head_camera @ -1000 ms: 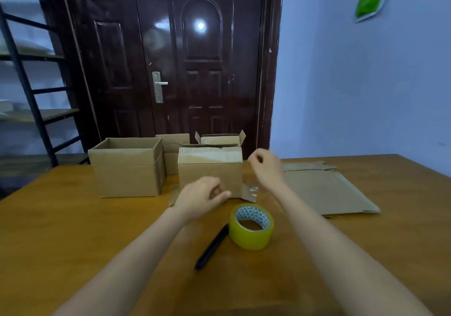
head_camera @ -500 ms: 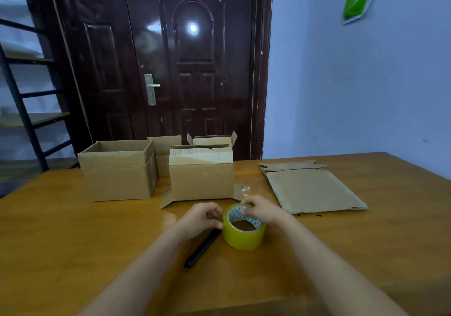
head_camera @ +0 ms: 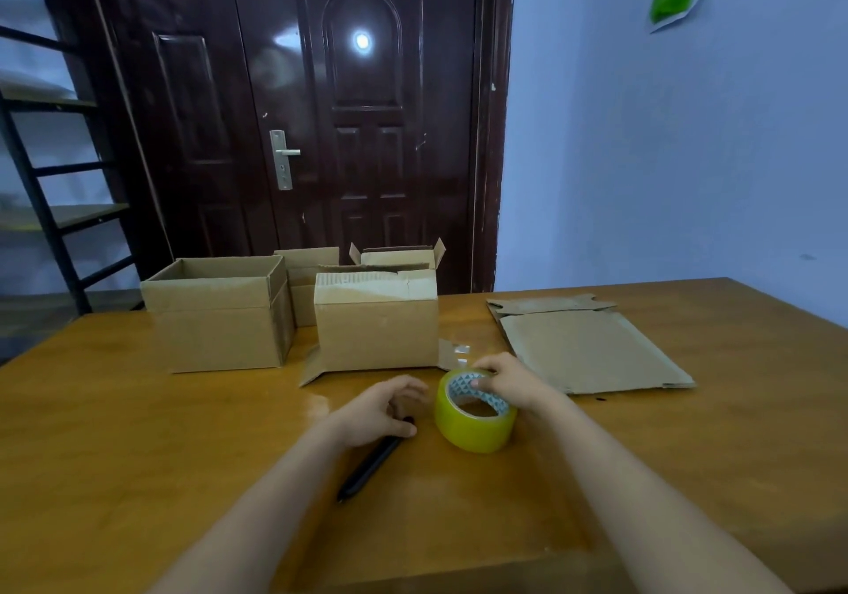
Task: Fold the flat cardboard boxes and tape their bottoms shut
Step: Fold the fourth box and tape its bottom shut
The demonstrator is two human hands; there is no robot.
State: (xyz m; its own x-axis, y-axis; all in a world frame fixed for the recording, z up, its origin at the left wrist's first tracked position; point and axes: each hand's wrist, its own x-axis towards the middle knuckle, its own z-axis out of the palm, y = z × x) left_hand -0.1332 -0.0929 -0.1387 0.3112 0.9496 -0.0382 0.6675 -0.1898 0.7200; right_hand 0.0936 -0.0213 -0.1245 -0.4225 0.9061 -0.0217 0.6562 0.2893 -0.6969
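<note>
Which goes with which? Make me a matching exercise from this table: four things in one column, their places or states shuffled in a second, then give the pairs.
Things:
1. tape roll
2. black pen
3. flat cardboard
4. open-topped box

Places or states:
A. standing at the far left of the boxes
B. lying unfolded at the right of the table
C. gripped at its rim by the right hand
D. partly under the left hand, on the table

Pairs: 1-C, 2-D, 3-B, 4-A
</note>
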